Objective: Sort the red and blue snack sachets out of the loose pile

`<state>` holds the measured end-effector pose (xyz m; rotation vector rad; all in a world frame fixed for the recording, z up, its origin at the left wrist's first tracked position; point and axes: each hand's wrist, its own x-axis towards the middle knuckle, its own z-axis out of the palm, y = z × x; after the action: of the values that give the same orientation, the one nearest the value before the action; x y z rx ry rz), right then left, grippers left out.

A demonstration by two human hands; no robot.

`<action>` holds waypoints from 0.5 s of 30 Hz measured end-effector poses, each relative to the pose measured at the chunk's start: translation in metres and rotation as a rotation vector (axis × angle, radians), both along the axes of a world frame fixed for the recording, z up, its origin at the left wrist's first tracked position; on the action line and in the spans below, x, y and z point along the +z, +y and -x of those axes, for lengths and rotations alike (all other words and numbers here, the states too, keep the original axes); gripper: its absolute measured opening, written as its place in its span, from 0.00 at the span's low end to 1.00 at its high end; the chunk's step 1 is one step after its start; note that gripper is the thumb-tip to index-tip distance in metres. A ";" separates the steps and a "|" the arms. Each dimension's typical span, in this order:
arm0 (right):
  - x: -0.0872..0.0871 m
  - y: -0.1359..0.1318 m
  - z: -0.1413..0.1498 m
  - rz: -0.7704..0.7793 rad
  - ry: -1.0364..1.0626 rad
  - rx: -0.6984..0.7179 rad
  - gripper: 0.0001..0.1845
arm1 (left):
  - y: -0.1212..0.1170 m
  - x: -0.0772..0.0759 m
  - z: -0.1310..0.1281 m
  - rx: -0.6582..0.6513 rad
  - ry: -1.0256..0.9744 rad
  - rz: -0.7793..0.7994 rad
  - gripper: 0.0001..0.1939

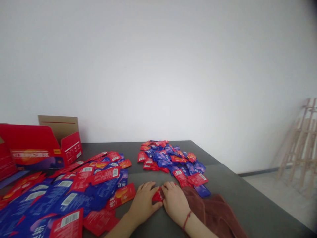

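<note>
Both my hands rest on the dark grey table near its front edge, pinching one small red packet between them. My left hand grips the packet's left side with thumb and fingers. My right hand, a red string round its wrist, holds the packet's right side. A heap of small red and blue packets lies just beyond my hands. A wide spread of larger red and blue flat pouches covers the table to my left.
An open red cardboard box with a brown flap stands at the back left. A dark red cloth lies under my right forearm. Wooden easels lean on the white wall at the right, past the table's edge.
</note>
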<state>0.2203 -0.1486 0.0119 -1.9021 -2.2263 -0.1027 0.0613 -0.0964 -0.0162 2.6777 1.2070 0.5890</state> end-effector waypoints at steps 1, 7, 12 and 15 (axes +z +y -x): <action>-0.001 -0.001 0.004 -0.001 0.006 0.052 0.19 | 0.000 0.000 0.000 -0.002 -0.002 -0.005 0.25; -0.005 -0.013 -0.001 -0.016 0.047 0.027 0.19 | -0.001 0.002 0.000 0.004 0.000 0.007 0.25; 0.000 -0.007 -0.015 -0.016 0.003 -0.151 0.19 | -0.002 0.004 0.000 0.012 0.001 0.018 0.27; -0.001 0.001 -0.008 -0.023 -0.008 -0.048 0.19 | -0.002 0.004 0.000 0.000 0.007 0.010 0.26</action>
<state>0.2288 -0.1477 0.0104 -1.9465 -2.1752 -0.1429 0.0615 -0.0987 -0.0123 2.6736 1.2091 0.5724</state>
